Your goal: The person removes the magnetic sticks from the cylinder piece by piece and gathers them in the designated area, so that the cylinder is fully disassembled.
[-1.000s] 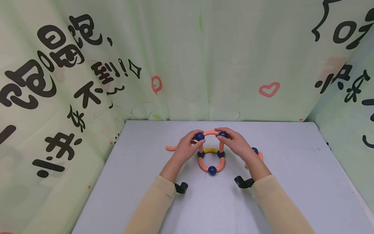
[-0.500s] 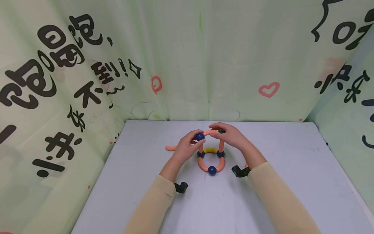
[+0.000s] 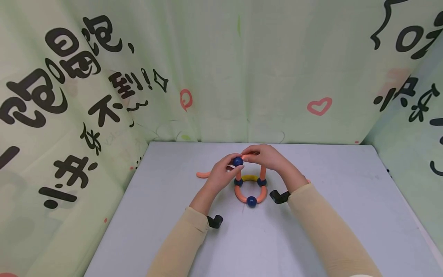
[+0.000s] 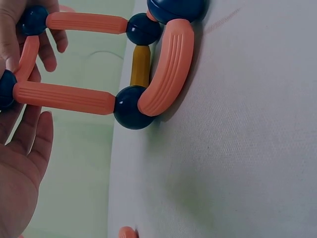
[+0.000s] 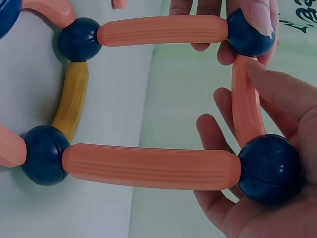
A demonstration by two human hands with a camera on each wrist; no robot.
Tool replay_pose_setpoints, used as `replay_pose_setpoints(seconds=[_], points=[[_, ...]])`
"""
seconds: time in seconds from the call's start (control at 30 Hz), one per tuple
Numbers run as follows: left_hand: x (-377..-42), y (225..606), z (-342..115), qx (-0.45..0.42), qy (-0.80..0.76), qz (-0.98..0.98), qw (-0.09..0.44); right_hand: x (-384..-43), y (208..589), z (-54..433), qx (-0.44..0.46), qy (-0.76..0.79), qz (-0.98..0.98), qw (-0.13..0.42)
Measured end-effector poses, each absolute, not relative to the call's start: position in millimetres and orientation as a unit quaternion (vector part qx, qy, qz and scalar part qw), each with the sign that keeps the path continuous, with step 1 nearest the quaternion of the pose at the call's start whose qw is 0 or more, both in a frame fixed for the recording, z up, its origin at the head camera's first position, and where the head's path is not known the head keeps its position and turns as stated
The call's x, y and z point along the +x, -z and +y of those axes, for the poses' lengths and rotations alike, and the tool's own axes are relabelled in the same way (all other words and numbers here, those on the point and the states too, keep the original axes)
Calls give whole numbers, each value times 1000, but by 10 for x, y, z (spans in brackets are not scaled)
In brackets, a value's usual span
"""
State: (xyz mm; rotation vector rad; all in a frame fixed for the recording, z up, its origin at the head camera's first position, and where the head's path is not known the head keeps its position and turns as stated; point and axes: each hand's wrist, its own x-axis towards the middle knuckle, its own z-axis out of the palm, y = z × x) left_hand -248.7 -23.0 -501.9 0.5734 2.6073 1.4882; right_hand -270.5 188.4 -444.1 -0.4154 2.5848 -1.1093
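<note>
A frame of blue balls and ribbed rods stands on the table. Its base ring has a yellow rod (image 3: 249,178), orange curved rods (image 3: 240,195) and a blue front ball (image 3: 251,201). Two straight orange rods rise from it, seen side-on in the right wrist view as a near rod (image 5: 153,166) and a far rod (image 5: 163,29). My left hand (image 3: 221,172) holds the upper left blue ball (image 3: 238,161) between thumb and fingers. With thumb and fingers, my right hand (image 3: 265,156) pinches the top curved orange rod (image 5: 246,99); the upper right ball (image 5: 270,168) lies by its palm.
A loose curved orange rod (image 3: 202,175) lies left of my left hand. Behind my right forearm a bit of another orange piece (image 3: 309,181) shows. Wrist cameras (image 3: 215,221) jut inward from both sleeves. A printed curtain (image 3: 277,69) hangs behind the white table (image 3: 138,231).
My right hand has moved left from the upper right ball along the top curved rod, toward the upper left ball. My left hand keeps its hold, and the frame stays put.
</note>
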Motion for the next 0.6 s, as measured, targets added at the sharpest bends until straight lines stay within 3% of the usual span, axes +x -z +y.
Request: replay_pose_setpoints(seconds=[0.6], points=[[-2502,5026,-227,201,-482,852,30,-2693,4470,1869,-140,390,901,127]])
